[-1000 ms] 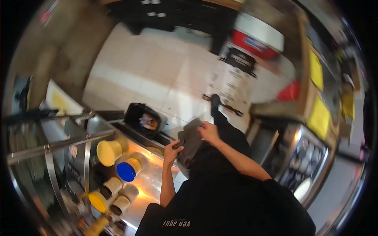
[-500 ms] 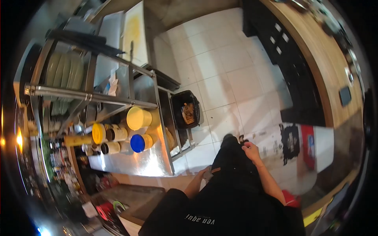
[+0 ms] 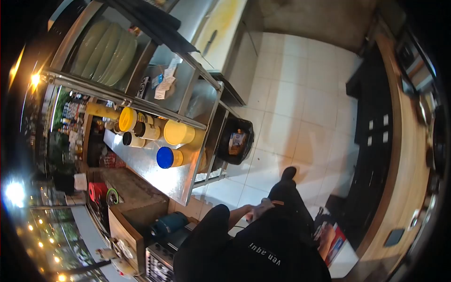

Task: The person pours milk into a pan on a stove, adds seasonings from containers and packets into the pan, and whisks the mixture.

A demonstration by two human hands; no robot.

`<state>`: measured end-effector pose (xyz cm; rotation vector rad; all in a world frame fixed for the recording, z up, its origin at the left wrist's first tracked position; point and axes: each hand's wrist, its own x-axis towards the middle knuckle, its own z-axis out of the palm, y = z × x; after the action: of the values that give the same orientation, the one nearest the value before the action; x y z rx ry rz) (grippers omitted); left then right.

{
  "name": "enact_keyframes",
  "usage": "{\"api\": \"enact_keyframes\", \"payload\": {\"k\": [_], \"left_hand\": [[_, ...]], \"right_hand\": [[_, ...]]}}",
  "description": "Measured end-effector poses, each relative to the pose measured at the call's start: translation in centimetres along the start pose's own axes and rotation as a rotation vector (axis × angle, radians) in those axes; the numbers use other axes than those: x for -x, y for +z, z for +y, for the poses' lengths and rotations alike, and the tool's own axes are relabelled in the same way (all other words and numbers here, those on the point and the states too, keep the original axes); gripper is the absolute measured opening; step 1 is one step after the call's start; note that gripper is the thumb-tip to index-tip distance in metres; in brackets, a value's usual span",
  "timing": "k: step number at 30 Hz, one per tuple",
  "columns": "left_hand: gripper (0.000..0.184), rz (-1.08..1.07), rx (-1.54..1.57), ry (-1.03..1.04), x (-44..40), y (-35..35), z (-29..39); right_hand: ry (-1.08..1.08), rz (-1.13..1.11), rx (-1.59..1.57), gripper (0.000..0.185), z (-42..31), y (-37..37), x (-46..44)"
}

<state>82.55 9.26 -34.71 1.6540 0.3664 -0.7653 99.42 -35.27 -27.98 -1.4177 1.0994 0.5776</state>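
Note:
My left hand (image 3: 249, 214) is in front of my dark apron, its fingers closed around a greyish, cloth-like thing (image 3: 264, 205) whose exact kind is hard to make out. Low at my right side is my right hand (image 3: 325, 236), beside a red and white box-like object (image 3: 336, 245). Its fingers are small and blurred, so whether they hold anything does not show. A steel table (image 3: 162, 176) stands to my left. On it are a jar with a blue lid (image 3: 165, 158), a yellow tub (image 3: 178, 133) and a jar with a yellow lid (image 3: 128, 119).
A black-lined trash bin (image 3: 245, 145) with waste inside stands by the table. Plates (image 3: 105, 54) fill the metal rack above. Along the right runs a wooden counter (image 3: 408, 188) with a dark phone-like object (image 3: 393, 238). A gas cylinder (image 3: 170, 224) is at lower left. Tiled floor (image 3: 277, 127) lies ahead.
My view has turned and shifted, so the table, bin and counter sit differently. My right hand has dropped from in front of me to my right side. My left hand still holds the greyish thing.

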Motion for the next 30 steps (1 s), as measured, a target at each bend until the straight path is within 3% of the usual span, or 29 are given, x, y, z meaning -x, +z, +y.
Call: {"api": "enact_keyframes", "payload": {"k": [4,6,7,9,10,11,13,19,23,27,30], "left_hand": [[0.031,0.055,0.066,-0.020,-2.6,2.2,3.4],[0.032,0.090,0.094,-0.016,-4.2,3.5,4.7],[0.032,0.111,0.108,-0.022,-4.7,4.1,5.3],[0.032,0.142,0.132,-0.028,-5.2,5.4,6.1],[0.032,0.159,0.140,-0.037,-5.4,6.2,6.2],[0.033,0.178,0.147,-0.046,-5.3,7.1,6.5],[0.033,0.257,0.171,-0.063,-5.2,8.7,7.1],[0.035,0.669,0.307,-0.290,-2.1,17.3,9.8],[0.036,0.939,0.498,-0.511,0.3,25.4,10.8],[0.037,1.070,0.692,-0.697,0.1,33.9,11.1],[0.038,1.089,0.829,-0.805,-1.7,39.5,11.5]], "right_hand": [[-0.300,0.008,0.351,0.010,-1.2,-3.2,-5.7],[0.081,-0.049,-0.167,0.012,-5.7,-1.1,-4.0],[0.074,-0.065,-0.156,0.012,-7.8,-0.5,-4.9],[0.168,-0.328,-0.054,0.018,-9.2,-1.7,-8.7],[-0.034,-0.013,0.328,0.020,-11.8,2.7,-4.3],[-0.032,-0.008,0.337,0.020,-12.6,2.5,-4.5],[-0.145,-0.217,0.500,0.019,-15.4,2.6,-6.3],[-0.153,-0.308,0.716,0.028,-22.8,3.3,-9.8],[-0.147,-0.387,0.922,0.024,-26.7,4.1,-13.4],[-0.324,-0.473,1.001,0.022,-28.7,8.8,-17.0],[-0.502,-0.701,1.056,0.020,-27.3,15.2,-11.9]]}}
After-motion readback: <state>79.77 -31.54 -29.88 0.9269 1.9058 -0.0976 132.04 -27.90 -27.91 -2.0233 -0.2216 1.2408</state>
